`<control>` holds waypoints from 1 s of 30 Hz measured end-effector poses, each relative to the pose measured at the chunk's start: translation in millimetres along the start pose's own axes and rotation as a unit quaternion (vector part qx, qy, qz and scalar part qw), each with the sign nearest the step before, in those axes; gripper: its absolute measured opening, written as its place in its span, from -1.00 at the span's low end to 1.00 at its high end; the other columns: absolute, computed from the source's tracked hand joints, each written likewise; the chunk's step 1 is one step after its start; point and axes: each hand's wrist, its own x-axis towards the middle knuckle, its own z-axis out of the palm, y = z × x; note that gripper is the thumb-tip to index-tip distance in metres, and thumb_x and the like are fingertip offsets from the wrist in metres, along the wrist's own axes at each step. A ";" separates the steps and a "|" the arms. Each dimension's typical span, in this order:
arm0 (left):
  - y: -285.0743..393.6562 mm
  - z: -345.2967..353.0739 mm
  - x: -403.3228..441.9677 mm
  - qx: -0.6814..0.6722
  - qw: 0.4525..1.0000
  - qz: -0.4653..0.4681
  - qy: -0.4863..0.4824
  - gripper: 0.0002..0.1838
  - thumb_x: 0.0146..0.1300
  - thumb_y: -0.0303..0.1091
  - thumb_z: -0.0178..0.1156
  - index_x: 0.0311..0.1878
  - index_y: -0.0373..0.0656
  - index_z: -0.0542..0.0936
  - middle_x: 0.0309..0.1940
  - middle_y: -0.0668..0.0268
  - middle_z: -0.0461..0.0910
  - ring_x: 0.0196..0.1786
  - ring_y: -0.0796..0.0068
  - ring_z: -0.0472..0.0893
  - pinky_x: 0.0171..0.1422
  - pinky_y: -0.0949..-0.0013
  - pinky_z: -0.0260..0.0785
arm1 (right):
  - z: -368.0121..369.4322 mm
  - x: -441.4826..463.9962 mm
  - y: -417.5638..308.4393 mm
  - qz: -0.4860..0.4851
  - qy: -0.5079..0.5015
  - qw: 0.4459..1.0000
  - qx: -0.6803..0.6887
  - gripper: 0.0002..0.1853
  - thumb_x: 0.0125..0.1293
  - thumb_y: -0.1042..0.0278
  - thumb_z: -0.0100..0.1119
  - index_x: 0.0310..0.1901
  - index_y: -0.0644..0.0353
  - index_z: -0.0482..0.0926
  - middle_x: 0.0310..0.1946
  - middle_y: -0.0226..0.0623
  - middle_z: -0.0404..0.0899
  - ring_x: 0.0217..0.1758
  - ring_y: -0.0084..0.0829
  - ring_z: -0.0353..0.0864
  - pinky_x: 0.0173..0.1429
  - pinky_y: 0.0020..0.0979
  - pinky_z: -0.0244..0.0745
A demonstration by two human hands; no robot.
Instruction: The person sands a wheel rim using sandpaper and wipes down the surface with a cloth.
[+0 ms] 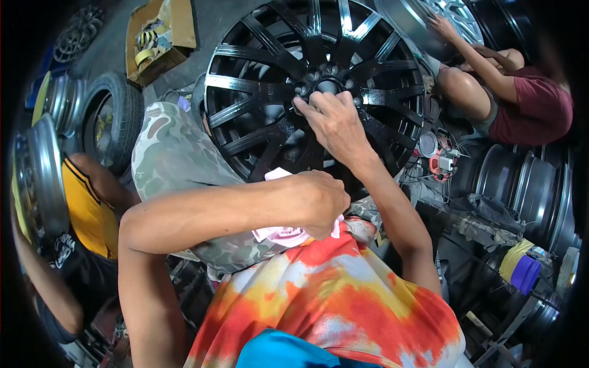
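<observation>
A large glossy black multi-spoke wheel (245,89) lies in front of me. My right hand (334,119) is at its hub, fingers bent and closed over the centre by the bolt holes; whatever the fingertips hold, if anything, is hidden. Near the wheel's lower edge my left hand (322,202) is closed, with a crumpled pink cloth (282,236) bunched under and around it. Camouflage trousers (172,153) cover my leg to the left of the wheel.
An open cardboard box (178,55) with tape rolls stands upper left, near a tyre (113,122). Upright rims (46,178) and a person in yellow and black are at left. Another person in maroon touches a silver wheel (460,21) upper right. Stacked rims (527,190) and purple tape (524,275) are right.
</observation>
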 end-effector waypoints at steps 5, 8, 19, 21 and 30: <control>-7.5 7.4 2.4 -0.008 1.000 0.008 0.022 -0.71 -0.12 -0.37 0.32 -0.30 -0.32 0.78 -0.32 -0.03 0.76 -0.16 0.01 0.77 -0.07 0.15 0.64 | -14.0 2.6 25.7 0.011 -0.003 0.999 -0.052 -0.59 0.19 0.45 0.35 0.11 0.02 0.70 -0.27 -0.43 0.45 -0.21 -0.40 0.52 -0.05 -0.27 0.28; -6.9 10.3 2.8 -0.002 0.999 0.021 0.035 -0.72 -0.12 -0.37 0.33 -0.31 -0.31 0.78 -0.31 -0.02 0.76 -0.15 0.03 0.78 -0.06 0.16 0.64 | -8.4 4.3 12.3 -0.034 -0.006 0.999 -0.021 -0.57 0.20 0.45 0.32 0.14 0.00 0.70 -0.26 -0.40 0.44 -0.19 -0.39 0.50 -0.04 -0.27 0.28; -4.0 1.3 0.9 -0.008 1.000 -0.002 -0.004 -0.72 -0.10 -0.37 0.33 -0.30 -0.33 0.78 -0.30 -0.01 0.77 -0.15 0.03 0.78 -0.06 0.17 0.64 | -1.1 4.9 16.6 0.021 -0.001 0.999 -0.027 -0.65 0.20 0.42 0.33 0.05 0.09 0.71 -0.23 -0.43 0.50 -0.13 -0.41 0.54 0.03 -0.24 0.32; -2.7 1.1 0.0 -0.006 1.000 0.008 -0.003 -0.71 -0.09 -0.36 0.33 -0.30 -0.33 0.78 -0.30 -0.01 0.77 -0.15 0.03 0.78 -0.06 0.17 0.65 | -2.5 -4.2 6.1 0.019 -0.022 1.000 -0.010 -0.67 0.22 0.42 0.32 0.05 0.10 0.72 -0.22 -0.43 0.51 -0.13 -0.40 0.54 0.02 -0.24 0.31; -4.0 2.7 -0.5 -0.012 1.000 0.015 0.021 -0.63 0.00 -0.16 0.41 -0.39 -0.37 0.72 -0.42 -0.01 0.73 -0.23 -0.02 0.75 -0.10 0.11 0.60 | -12.3 5.4 17.2 0.024 -0.036 0.999 0.004 -0.65 0.26 0.44 0.28 0.10 0.09 0.70 -0.17 -0.39 0.52 -0.10 -0.36 0.53 0.04 -0.26 0.28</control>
